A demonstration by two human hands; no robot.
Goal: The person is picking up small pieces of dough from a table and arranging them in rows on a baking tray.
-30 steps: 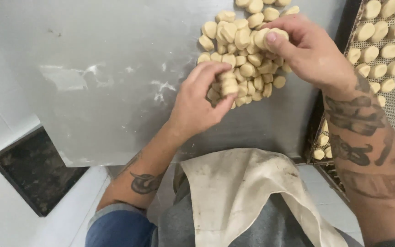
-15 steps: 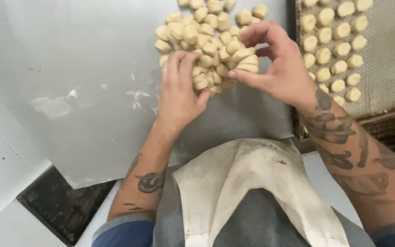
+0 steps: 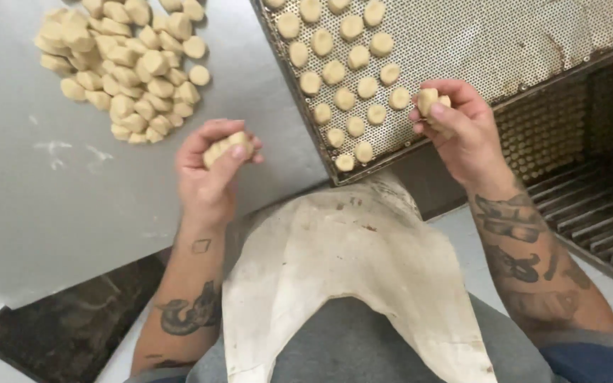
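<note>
You are holding your left hand (image 3: 214,167) over the steel worktop (image 3: 72,206), fingers curled shut on a few dough pieces (image 3: 227,147), cupped so none drop. Your right hand (image 3: 455,128) is hovering at the near edge of the perforated baking tray (image 3: 533,42), fingertips pinching one dough piece (image 3: 428,101) beside the rows already laid there. The loose dough pile (image 3: 125,64) is lying near the worktop's far left corner.
</note>
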